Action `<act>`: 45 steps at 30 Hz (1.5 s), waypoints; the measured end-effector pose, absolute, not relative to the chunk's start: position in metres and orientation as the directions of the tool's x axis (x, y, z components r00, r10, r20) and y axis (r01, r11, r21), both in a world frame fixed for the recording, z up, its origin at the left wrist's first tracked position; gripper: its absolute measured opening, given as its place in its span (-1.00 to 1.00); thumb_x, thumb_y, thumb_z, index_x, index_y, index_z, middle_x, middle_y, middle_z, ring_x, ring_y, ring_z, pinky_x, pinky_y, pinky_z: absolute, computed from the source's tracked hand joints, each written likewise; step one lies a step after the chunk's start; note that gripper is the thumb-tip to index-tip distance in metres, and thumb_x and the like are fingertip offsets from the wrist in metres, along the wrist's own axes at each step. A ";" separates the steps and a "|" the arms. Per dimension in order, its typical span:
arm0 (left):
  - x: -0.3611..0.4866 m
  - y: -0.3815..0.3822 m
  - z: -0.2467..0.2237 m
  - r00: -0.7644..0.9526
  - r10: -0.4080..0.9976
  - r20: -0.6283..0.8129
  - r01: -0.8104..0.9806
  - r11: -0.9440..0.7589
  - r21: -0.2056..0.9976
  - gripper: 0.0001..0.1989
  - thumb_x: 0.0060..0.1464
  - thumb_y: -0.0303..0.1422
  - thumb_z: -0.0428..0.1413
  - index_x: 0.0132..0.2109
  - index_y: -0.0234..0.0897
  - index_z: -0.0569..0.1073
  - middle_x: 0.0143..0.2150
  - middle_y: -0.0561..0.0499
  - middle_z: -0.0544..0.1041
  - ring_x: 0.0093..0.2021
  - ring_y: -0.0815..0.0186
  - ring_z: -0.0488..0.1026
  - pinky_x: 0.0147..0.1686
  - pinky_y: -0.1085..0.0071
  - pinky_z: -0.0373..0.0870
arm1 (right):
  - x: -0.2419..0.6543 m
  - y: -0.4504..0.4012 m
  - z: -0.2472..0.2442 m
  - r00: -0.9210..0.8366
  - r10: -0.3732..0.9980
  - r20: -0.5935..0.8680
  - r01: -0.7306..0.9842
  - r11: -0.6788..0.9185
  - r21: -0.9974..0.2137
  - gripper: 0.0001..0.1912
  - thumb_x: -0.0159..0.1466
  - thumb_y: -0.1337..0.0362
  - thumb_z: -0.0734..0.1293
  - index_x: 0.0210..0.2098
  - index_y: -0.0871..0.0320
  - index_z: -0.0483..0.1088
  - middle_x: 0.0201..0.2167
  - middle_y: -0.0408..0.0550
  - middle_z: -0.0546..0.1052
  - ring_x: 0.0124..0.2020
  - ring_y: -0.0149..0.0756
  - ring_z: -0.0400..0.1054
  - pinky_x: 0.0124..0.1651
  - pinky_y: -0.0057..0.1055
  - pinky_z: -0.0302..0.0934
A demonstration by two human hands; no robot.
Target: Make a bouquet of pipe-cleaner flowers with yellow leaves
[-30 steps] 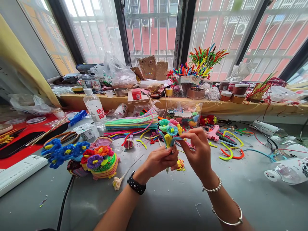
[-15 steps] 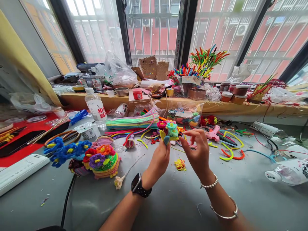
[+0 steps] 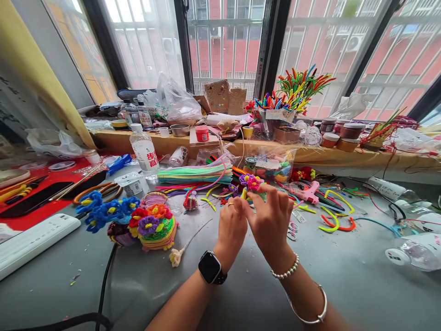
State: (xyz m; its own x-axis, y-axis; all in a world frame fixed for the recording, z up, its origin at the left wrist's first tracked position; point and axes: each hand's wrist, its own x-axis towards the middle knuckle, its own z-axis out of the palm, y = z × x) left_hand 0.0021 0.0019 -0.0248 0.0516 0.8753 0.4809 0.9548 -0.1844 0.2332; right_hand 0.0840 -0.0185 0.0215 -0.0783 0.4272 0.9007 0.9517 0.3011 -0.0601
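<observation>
My left hand (image 3: 231,232) is closed round the lower part of a pipe-cleaner flower bunch (image 3: 252,181), holding it above the grey table. Purple and pink blooms with yellow centres show over the fingers; the lower part of the bunch is hidden. My right hand (image 3: 271,216) is on the bunch from the right, its fingers bent and its thumb side meeting my left fingers. Its fingertips are partly covered. A cream flower on a wire stem (image 3: 176,257) lies left of my left wrist. Small scissors (image 3: 292,231) lie just right of my right hand.
A fuzzy flower cake (image 3: 158,230) and blue flowers (image 3: 110,211) stand at left, near a white power strip (image 3: 41,239). Behind my hands lies a pipe-cleaner bundle (image 3: 196,173). A pink glue gun (image 3: 312,193) and a fallen bottle (image 3: 415,253) are at right.
The bunch has turned, so its purple and pink blooms now face up. My right hand has moved left onto it, against my left hand. The scissors have come into sight.
</observation>
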 end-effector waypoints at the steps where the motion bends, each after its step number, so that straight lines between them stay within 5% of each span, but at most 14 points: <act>1: 0.002 0.002 -0.025 0.067 0.875 0.480 0.959 -0.190 0.213 -0.75 0.11 -0.53 -0.28 -0.24 -0.40 0.28 -0.36 -0.16 0.41 -0.38 0.21 0.37 -0.37 0.29 0.29 | 0.081 -0.018 0.022 -0.071 0.433 0.899 0.959 0.277 -0.058 -0.84 0.16 0.26 0.26 -0.44 0.19 0.44 -0.32 0.03 0.39 -0.30 -0.21 0.12 -0.29 -0.29 -0.05; 8: 0.006 0.000 -0.025 0.137 0.891 0.433 0.965 -0.218 0.143 -0.73 0.11 -0.50 -0.23 -0.11 -0.40 0.28 -0.25 -0.19 0.40 -0.27 0.17 0.37 -0.34 0.30 0.28 | 0.069 -0.015 0.019 -0.033 0.422 0.906 0.986 0.160 -0.039 -0.88 0.13 0.40 0.25 -0.50 0.17 0.39 -0.31 -0.02 0.40 -0.29 -0.24 0.09 -0.26 -0.29 -0.13; 19: 0.008 0.000 -0.022 0.149 0.923 0.356 0.956 -0.226 0.187 -0.73 0.09 -0.50 -0.23 -0.19 -0.41 0.34 -0.36 -0.19 0.41 -0.34 0.14 0.37 -0.39 0.28 0.27 | 0.067 -0.009 0.017 -0.146 0.442 0.885 0.975 0.218 0.051 -0.85 0.13 0.47 0.23 -0.52 0.19 0.38 -0.34 -0.03 0.39 -0.28 -0.24 0.08 -0.24 -0.30 -0.15; 23: 0.005 -0.003 -0.022 0.125 0.913 0.388 0.876 -0.285 0.388 -0.76 0.08 -0.48 -0.20 -0.19 -0.39 0.32 -0.32 -0.17 0.42 -0.32 0.18 0.37 -0.35 0.29 0.29 | 0.069 -0.012 0.018 -0.153 0.448 0.881 0.964 0.263 0.034 -0.85 0.14 0.45 0.24 -0.49 0.16 0.40 -0.34 -0.04 0.39 -0.30 -0.26 0.08 -0.27 -0.31 -0.13; 29: 0.000 -0.004 -0.022 0.060 0.933 0.355 0.430 -0.346 0.834 -0.70 0.12 -0.33 -0.21 -0.10 -0.35 0.29 -0.17 -0.13 0.43 -0.18 0.19 0.37 -0.21 0.31 0.30 | 0.099 -0.026 0.018 -0.154 0.328 0.932 0.863 0.504 -0.035 -0.85 0.13 0.32 0.29 -0.30 -0.01 0.41 -0.43 -0.11 0.30 -0.39 -0.33 0.11 -0.28 -0.36 -0.02; 33: 0.002 -0.001 -0.021 0.010 0.934 0.358 0.335 -0.340 0.879 -0.66 0.13 -0.30 -0.19 0.01 -0.32 0.20 -0.10 -0.15 0.39 -0.06 0.19 0.32 -0.07 0.25 0.22 | 0.125 -0.021 0.013 0.055 0.366 0.929 0.840 0.486 -0.241 -0.90 0.14 0.29 0.28 -0.35 0.06 0.42 -0.45 -0.11 0.26 -0.40 -0.32 0.15 -0.29 -0.35 0.06; 45: 0.008 -0.007 -0.018 0.126 0.916 0.382 0.237 -0.402 0.885 -0.66 0.14 -0.32 -0.20 0.06 -0.29 0.14 0.03 -0.13 0.29 0.06 0.25 0.20 0.04 0.29 0.12 | 0.123 -0.014 0.010 -0.059 0.402 0.914 0.835 0.521 -0.176 -0.93 0.14 0.33 0.29 -0.36 0.14 0.40 -0.40 -0.06 0.32 -0.35 -0.30 0.18 -0.24 -0.35 0.12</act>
